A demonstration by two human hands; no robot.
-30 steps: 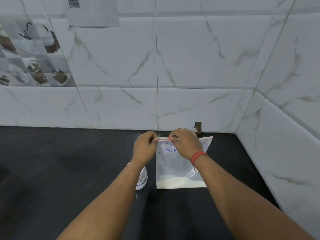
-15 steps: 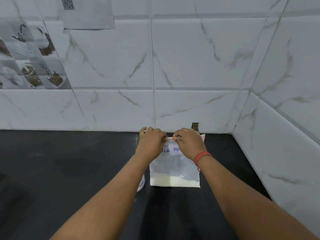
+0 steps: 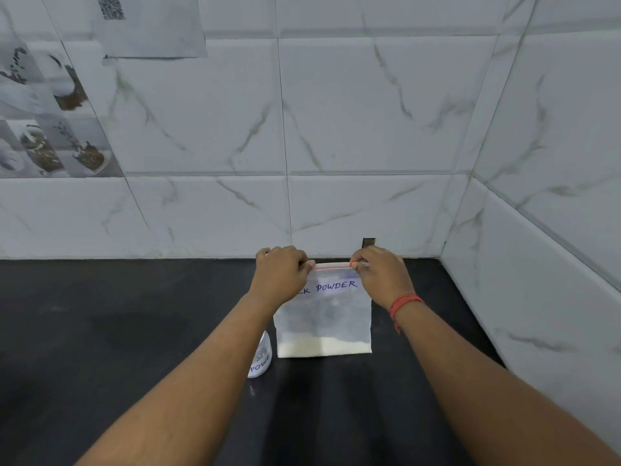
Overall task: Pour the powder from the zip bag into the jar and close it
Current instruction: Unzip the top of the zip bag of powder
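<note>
A clear zip bag (image 3: 324, 317) labelled "POWDER" stands upright on the black counter (image 3: 100, 348), with white powder settled along its bottom. My left hand (image 3: 280, 274) pinches the top left corner of its red zip strip. My right hand (image 3: 383, 274), a red thread on its wrist, pinches the strip near its right end. A small clear jar (image 3: 261, 356) with a white label stands just left of the bag, mostly hidden behind my left forearm; its top is out of sight.
White marble-look tiled walls (image 3: 336, 129) close off the counter at the back and on the right, forming a corner. A sheet of paper (image 3: 151, 25) hangs on the wall at upper left. The counter stretches away to the left.
My right hand has slid rightward along the zip strip, so my hands are now farther apart and "POWDER" shows between them. The bag stands in much the same place.
</note>
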